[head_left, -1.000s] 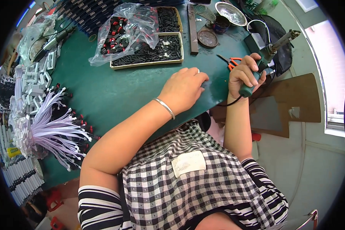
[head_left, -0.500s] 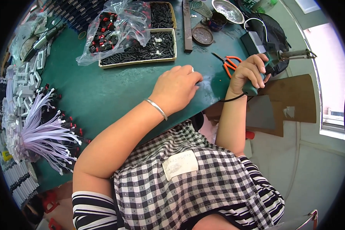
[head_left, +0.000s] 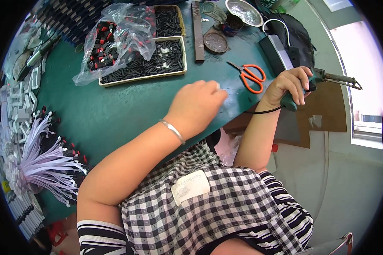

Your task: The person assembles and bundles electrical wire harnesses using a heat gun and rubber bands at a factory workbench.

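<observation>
My right hand (head_left: 290, 86) is wrapped round the green handle of a soldering iron (head_left: 290, 103). Its metal barrel and bent tip point out to the right, past the table edge, and a black cord runs left from the handle's lower end. Near the table's front edge, my left hand (head_left: 196, 107) is closed with its fingers curled and its back up; what it holds, if anything, is hidden. Between the two hands, farther back, orange-handled scissors (head_left: 253, 79) lie on the green table (head_left: 127, 106).
Behind my left hand sits a box (head_left: 142, 76) of small black tubes, partly under a plastic bag (head_left: 127, 36) of black-and-red parts. A metal bar (head_left: 198, 34), a round tin (head_left: 215, 43) and a silver dish (head_left: 244, 12) stand at the back. White cables (head_left: 47, 163) lie left.
My right hand has moved right and slightly toward me with the soldering iron, uncovering the scissors. The whole view has shifted a little. My left hand stays closed.
</observation>
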The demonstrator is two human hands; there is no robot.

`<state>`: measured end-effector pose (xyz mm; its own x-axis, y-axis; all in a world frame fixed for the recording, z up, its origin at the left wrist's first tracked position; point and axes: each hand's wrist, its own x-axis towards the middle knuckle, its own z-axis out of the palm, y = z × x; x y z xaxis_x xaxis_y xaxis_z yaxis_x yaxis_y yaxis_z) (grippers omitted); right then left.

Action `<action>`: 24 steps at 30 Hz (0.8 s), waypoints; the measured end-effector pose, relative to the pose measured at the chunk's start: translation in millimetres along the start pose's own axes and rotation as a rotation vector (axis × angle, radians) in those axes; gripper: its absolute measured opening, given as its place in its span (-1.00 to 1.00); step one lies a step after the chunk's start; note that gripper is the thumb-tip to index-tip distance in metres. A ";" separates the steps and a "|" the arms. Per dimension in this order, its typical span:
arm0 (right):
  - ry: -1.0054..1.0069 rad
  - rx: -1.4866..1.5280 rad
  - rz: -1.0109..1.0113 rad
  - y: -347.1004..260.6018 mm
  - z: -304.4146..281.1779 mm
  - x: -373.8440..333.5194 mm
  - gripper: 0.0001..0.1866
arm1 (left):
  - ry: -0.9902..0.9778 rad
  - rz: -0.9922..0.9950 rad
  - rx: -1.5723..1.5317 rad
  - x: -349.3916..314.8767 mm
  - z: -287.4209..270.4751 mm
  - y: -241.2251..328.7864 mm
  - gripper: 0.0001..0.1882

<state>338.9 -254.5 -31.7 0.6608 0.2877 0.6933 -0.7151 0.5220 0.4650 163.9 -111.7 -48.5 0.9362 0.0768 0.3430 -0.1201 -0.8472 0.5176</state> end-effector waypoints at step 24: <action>1.209 -0.846 0.166 48.8 -65.9 -23.4 -0.47 | 0.262 0.030 0.516 4.1 -54.1 -55.5 -0.88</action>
<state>303.6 -182.8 -61.5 0.6744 0.6450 -0.3593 -0.7383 0.5956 -0.3164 156.5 -36.0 -33.4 0.8141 0.1206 0.5681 0.0924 -0.9926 0.0783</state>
